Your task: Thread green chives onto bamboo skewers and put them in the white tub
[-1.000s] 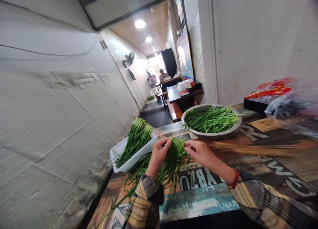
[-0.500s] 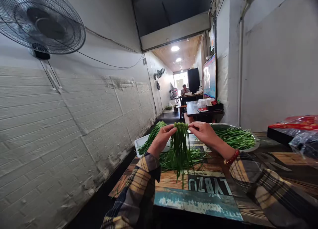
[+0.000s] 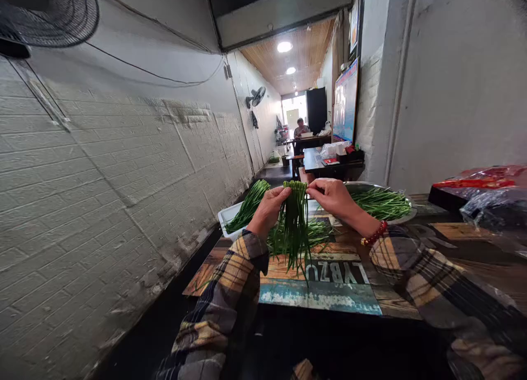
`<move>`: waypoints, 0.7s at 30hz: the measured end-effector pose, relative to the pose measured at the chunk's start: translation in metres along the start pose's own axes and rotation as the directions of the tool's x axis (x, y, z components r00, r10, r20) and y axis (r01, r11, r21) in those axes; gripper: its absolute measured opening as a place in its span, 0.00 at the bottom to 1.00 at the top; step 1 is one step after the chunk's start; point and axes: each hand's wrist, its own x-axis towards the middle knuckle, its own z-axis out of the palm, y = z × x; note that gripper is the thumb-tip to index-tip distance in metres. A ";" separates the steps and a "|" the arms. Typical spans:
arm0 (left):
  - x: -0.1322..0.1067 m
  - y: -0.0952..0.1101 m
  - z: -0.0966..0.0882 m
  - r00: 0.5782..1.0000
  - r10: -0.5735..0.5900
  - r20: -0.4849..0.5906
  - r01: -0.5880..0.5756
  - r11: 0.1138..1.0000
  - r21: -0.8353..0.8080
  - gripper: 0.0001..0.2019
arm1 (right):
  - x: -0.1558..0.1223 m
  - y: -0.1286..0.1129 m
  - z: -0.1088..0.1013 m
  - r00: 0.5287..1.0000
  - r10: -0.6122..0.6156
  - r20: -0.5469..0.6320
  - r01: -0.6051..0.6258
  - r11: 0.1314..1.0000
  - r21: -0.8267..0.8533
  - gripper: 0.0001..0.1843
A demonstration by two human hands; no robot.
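Observation:
Between my two hands hangs a bunch of chives (image 3: pixel 295 221), its pale green ends in a row at the top and the long leaves drooping toward the table. At the left end of the row, my left hand (image 3: pixel 268 205) is closed on it, thumb on top. My right hand (image 3: pixel 332 200) pinches at the right end with thumb and forefinger; whether a thin stick is there I cannot tell. Loose chives (image 3: pixel 320 233) lie on the table below. More bundled chives (image 3: pixel 249 204) rest on a white tray (image 3: pixel 227 218) at the left.
A round metal basin (image 3: pixel 413 212) holding chives (image 3: pixel 382 203) stands behind my right forearm. Clear plastic wrapping (image 3: pixel 489 201) and a dark box lie at the right. The wooden tabletop (image 3: pixel 329 297) ends before my body. Farther off, a person (image 3: pixel 301 128) sits at another table.
The view has tilted down and shifted slightly right, so everything sits higher in the picture. Both hands keep their hold at the top of the chives.

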 end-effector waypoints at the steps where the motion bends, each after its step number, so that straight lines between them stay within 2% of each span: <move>1: 0.001 -0.002 0.001 1.000 -0.001 0.000 0.001 1.000 -0.011 0.17 | -0.002 0.002 0.000 1.000 0.004 0.003 -0.004 1.000 -0.003 0.09; 7: 0.004 -0.008 -0.002 0.998 -0.017 0.065 0.017 1.000 0.011 0.15 | -0.002 0.014 -0.004 0.980 0.117 0.162 -0.121 0.992 0.017 0.11; 9: 0.005 -0.008 -0.002 0.997 -0.005 0.080 0.003 1.000 0.022 0.15 | 0.003 0.014 -0.003 0.979 0.104 0.175 -0.107 0.994 0.007 0.15; 11: 0.007 -0.008 0.001 0.996 0.020 0.092 -0.023 0.999 0.029 0.16 | 0.007 0.011 0.000 0.986 0.021 0.164 -0.017 1.000 -0.026 0.18; 14: 0.008 -0.011 0.004 0.995 0.020 0.095 -0.023 0.999 0.039 0.18 | 0.010 0.003 0.011 0.990 -0.067 0.124 0.077 0.994 -0.073 0.15; 17: 0.006 -0.014 0.003 0.997 0.002 0.079 -0.002 1.000 0.010 0.19 | 0.008 -0.002 0.021 0.994 -0.080 0.068 0.086 0.991 -0.099 0.12; 21: 0.001 -0.021 -0.007 0.992 -0.038 0.119 0.041 0.999 -0.026 0.18 | 0.008 -0.003 0.030 0.995 -0.086 0.047 0.091 0.990 -0.112 0.11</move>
